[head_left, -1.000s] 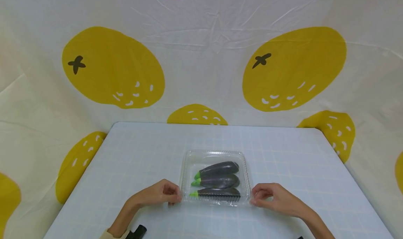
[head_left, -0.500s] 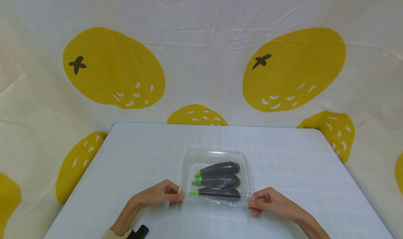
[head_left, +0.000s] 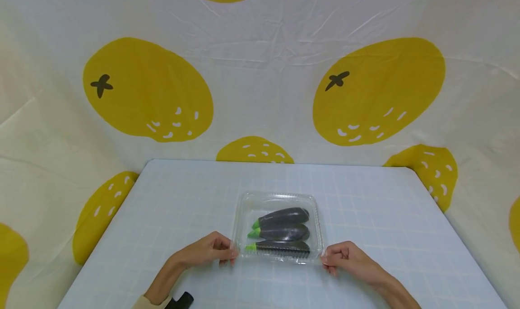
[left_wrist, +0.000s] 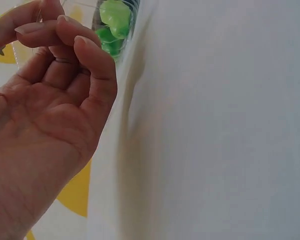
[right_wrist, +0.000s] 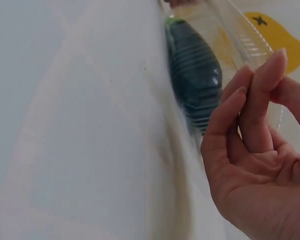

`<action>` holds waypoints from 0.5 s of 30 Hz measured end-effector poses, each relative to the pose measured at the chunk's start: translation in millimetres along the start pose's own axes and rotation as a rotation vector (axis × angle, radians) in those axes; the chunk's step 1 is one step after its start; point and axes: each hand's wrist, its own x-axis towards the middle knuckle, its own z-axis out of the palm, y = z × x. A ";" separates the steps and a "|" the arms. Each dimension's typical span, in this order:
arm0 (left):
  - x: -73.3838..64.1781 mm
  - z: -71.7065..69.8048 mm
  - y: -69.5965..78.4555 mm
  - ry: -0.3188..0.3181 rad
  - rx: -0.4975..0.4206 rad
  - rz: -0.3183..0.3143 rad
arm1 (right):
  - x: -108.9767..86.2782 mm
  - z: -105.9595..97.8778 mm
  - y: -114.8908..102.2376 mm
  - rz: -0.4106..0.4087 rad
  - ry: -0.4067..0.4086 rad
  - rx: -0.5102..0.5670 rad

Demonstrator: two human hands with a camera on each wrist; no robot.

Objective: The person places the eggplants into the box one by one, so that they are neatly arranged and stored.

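Observation:
A clear plastic container [head_left: 280, 196] with ridged walls sits on the table and holds three dark purple eggplants [head_left: 284, 232] with green stem ends to the left. My left hand [head_left: 205, 250] pinches the container's front left corner between thumb and fingertips. At the front right corner, my right hand [head_left: 354, 260] pinches the rim in the same way. In the left wrist view, green stem ends [left_wrist: 114, 20] show through the plastic beyond my curled fingers. An eggplant [right_wrist: 196, 70] appears behind the ridged wall in the right wrist view. Whether the lid is fastened, I cannot tell.
The table [head_left: 195, 187] has a pale checked cover. Behind and beside it hangs a white cloth [head_left: 260, 87] printed with large yellow fruit shapes. A black device [head_left: 180, 301] is strapped at my left wrist by a beige sleeve [head_left: 148, 302].
My right fingers have shifted slightly left and down around the container's right corner. My left hand has edged right. The container's front edge sits slightly farther from me.

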 end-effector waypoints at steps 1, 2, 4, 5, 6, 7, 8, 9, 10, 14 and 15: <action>0.0 -0.1 -0.2 0.005 0.003 -0.008 | 0.2 -0.1 0.2 0.002 -0.001 0.001; 0.1 -0.1 -0.4 0.008 0.004 -0.014 | 0.4 -0.1 0.4 -0.003 -0.002 0.001; 0.1 -0.3 -0.7 0.008 0.006 -0.023 | 0.6 -0.3 0.2 0.017 0.002 -0.004; 0.0 -0.4 -0.9 0.005 0.003 -0.024 | 0.6 -0.2 -0.2 0.026 0.005 -0.008; -0.1 -0.5 -0.9 0.001 -0.001 -0.026 | 0.7 -0.1 -0.6 0.037 0.008 -0.011; -0.1 -0.6 -1.0 -0.005 -0.004 -0.026 | 0.6 0.0 -1.2 0.045 0.011 -0.016; -0.2 -0.7 -0.9 -0.010 -0.007 -0.026 | 0.5 0.1 -1.7 0.051 0.013 -0.021; -0.2 -0.6 -0.5 -0.016 -0.013 -0.025 | 0.3 0.2 -2.4 0.060 0.014 -0.026; -0.3 -0.7 -0.3 -0.022 -0.015 -0.025 | -0.1 0.5 -2.8 0.057 0.014 -0.033; -1.0 -1.8 0.3 -0.028 -0.016 -0.026 | -2.7 0.0 -4.1 0.032 0.015 -0.066; -1.2 -2.2 0.4 -0.026 -0.016 -0.024 | -3.6 -0.4 -4.5 0.020 0.015 -0.077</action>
